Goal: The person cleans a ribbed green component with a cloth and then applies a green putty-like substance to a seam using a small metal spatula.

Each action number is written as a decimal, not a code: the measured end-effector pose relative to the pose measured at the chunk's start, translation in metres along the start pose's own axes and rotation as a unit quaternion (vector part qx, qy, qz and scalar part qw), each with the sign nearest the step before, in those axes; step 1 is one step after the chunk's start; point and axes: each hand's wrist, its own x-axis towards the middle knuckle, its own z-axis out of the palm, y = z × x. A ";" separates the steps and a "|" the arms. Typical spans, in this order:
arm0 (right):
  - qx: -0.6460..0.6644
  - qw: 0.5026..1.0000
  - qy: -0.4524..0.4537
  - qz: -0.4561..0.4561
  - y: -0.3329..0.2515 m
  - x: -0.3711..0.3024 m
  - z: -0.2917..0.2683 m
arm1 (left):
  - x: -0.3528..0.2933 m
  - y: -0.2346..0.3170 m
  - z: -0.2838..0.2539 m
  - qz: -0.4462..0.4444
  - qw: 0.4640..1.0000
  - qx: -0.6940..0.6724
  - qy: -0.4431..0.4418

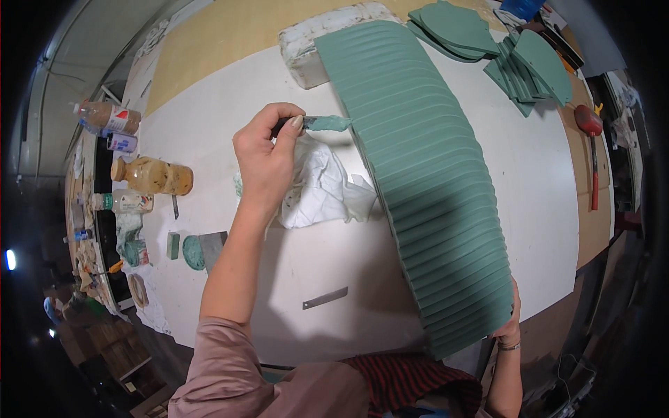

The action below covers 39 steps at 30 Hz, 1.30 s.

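Observation:
A long, curved green panel with ribs [425,160] slants across the table. Its far end rests against a white, stained block [303,56]. My left hand [268,150] is closed on the dark handle of a small putty knife. Green paste covers its narrow blade [324,124], whose tip is at the panel's left edge. My right hand [514,322] grips the near right corner of the panel, its fingers partly hidden behind it. A crumpled white cloth [320,184] lies under and beside my left hand.
Left stand bottles [153,175], a round patch of green paste [194,252], a grey scraper plate [214,247] and a green block [173,246]. A thin metal strip [325,298] lies in front. Green cut pieces [536,66] are stacked far right, near a red mallet [589,122].

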 end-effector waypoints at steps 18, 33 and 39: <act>-0.025 0.999 0.024 -0.006 0.001 -0.001 0.000 | 0.011 0.019 0.005 0.113 0.988 0.107 -0.003; -0.074 0.997 0.026 -0.020 0.008 -0.001 -0.008 | 0.028 0.041 0.001 0.239 0.938 0.245 -0.064; -0.064 0.998 0.016 -0.006 -0.003 0.000 0.002 | 0.030 0.048 0.003 0.250 0.927 0.267 -0.082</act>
